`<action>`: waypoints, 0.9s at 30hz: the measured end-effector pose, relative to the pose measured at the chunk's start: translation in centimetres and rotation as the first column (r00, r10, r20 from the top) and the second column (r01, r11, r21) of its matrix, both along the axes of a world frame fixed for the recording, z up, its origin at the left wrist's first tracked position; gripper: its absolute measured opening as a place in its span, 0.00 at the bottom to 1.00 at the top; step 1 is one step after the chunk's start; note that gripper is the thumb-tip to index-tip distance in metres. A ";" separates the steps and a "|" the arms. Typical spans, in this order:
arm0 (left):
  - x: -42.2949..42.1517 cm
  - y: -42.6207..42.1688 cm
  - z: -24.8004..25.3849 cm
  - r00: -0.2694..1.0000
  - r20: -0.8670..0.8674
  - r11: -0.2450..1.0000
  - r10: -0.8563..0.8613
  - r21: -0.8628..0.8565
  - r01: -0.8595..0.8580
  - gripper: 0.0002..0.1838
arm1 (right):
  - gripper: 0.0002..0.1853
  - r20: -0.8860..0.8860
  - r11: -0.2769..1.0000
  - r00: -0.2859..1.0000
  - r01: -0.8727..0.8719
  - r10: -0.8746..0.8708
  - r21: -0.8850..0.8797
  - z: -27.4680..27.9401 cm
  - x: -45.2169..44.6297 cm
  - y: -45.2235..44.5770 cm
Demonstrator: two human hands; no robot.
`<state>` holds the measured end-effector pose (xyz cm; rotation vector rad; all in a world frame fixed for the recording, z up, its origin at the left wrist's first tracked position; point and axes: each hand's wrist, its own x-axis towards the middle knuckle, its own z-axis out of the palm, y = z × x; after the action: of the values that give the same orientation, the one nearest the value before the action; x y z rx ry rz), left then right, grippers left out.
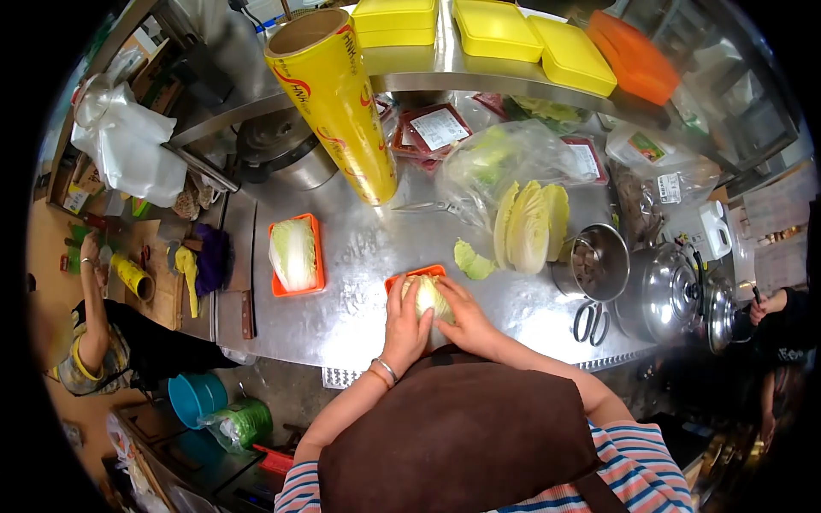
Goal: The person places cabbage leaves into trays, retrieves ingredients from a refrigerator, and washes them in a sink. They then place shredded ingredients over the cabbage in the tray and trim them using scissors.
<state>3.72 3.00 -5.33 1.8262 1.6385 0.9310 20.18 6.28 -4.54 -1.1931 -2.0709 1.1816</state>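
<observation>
Both of my hands rest on a piece of napa cabbage [428, 296] at the front of the steel table [351, 248]. My left hand [405, 327] curls round its left side, and my right hand [466, 318] presses on its right. Under the cabbage is an orange tray [416, 272], mostly covered. To the left, a second orange tray [319, 256] holds another napa cabbage piece [293, 254]. A larger napa cabbage [526, 231] lies to the right, partly beside a clear plastic bag [479, 167], with a loose leaf [473, 261] near it.
A yellow film roll [346, 111] stands upright behind. A long knife [248, 312] lies left; black-handled scissors [591, 324] and a steel pot [601, 263] are right. Yellow boxes [496, 30] line the shelf. One person [94, 333] works left; another's hand [770, 305] shows right.
</observation>
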 end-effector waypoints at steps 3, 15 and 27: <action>-0.1 -0.1 0.2 0.998 -0.060 0.997 -0.032 0.068 0.036 0.30 | 0.36 -0.102 0.999 0.995 0.001 -0.005 -0.044 -0.6 0.0 -0.2; 0.6 1.3 0.6 0.984 -0.173 0.996 -0.051 -0.082 0.037 0.36 | 0.36 0.148 0.983 0.989 -0.049 0.023 0.176 0.4 0.3 -0.5; 2.5 1.1 -1.2 0.975 -0.142 0.986 0.169 0.013 -0.169 0.27 | 0.45 0.179 0.952 0.960 -0.248 0.216 0.181 -1.8 1.6 0.1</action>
<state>6.17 4.12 -6.48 1.8129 1.9063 0.8884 21.77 6.37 -6.39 -0.9954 -2.4396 0.9722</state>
